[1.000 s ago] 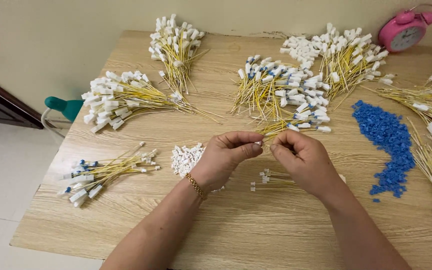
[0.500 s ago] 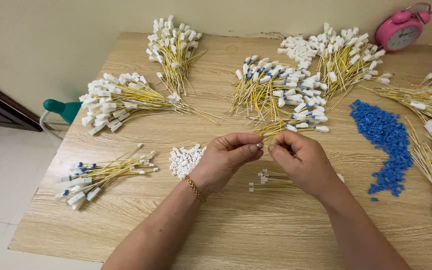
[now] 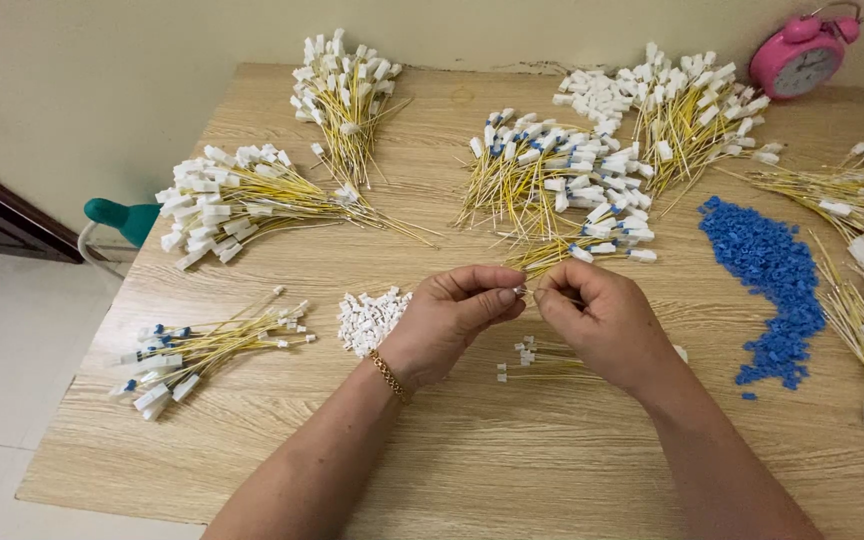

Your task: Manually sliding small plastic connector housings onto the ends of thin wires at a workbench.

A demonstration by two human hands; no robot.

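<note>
I see no packages, labels, signs or screens from here. The nearest thing to a display is the round pink alarm clock [image 3: 800,62] standing at the worktop's [image 3: 472,450] far right corner.

there is only one view, from a camera sitting on the person's head, looking forward and steeply down at the wooden table [image 3: 472,470]. it is sitting close, the forearms running in from the bottom edge. the left hand [image 3: 452,325] and right hand [image 3: 607,325] are meeting near the middle of the picture; beyond that grip the view is reaching the far wall, and left of it the floor.
</note>
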